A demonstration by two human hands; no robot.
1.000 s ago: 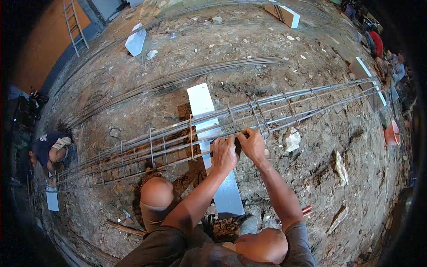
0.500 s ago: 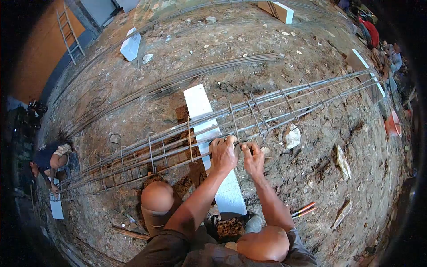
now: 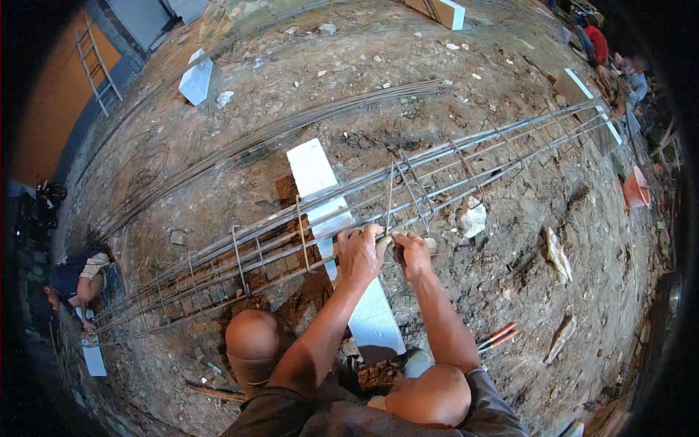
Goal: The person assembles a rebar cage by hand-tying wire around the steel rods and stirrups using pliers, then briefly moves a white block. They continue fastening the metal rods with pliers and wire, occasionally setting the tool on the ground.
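Observation:
A long rebar cage (image 3: 277, 226) lies across a white block (image 3: 375, 320) on the dirt in front of me. My left hand (image 3: 358, 256) is closed at the cage's near lower bar, with its fingertips on the bottom of a thin wire stirrup (image 3: 391, 195). Close beside it, my right hand (image 3: 413, 255) pinches at that stirrup's lower corner. The stirrup leans, its top touching the upper bars, and two more stirrups (image 3: 416, 191) cross just right of it. My fingers partly hide the contact with the bar.
Orange-handled pliers (image 3: 499, 336) lie right of my knee. A pale stone (image 3: 473, 218) sits beside the cage. Loose rebar (image 3: 291, 127) lies beyond it. Another person (image 3: 80, 280) crouches at the cage's left end. A red bucket (image 3: 636, 188) stands at right.
The stirrup's top has swung right along the cage, so it leans the other way. Both hands stay at its lower end. The whole view has shifted slightly.

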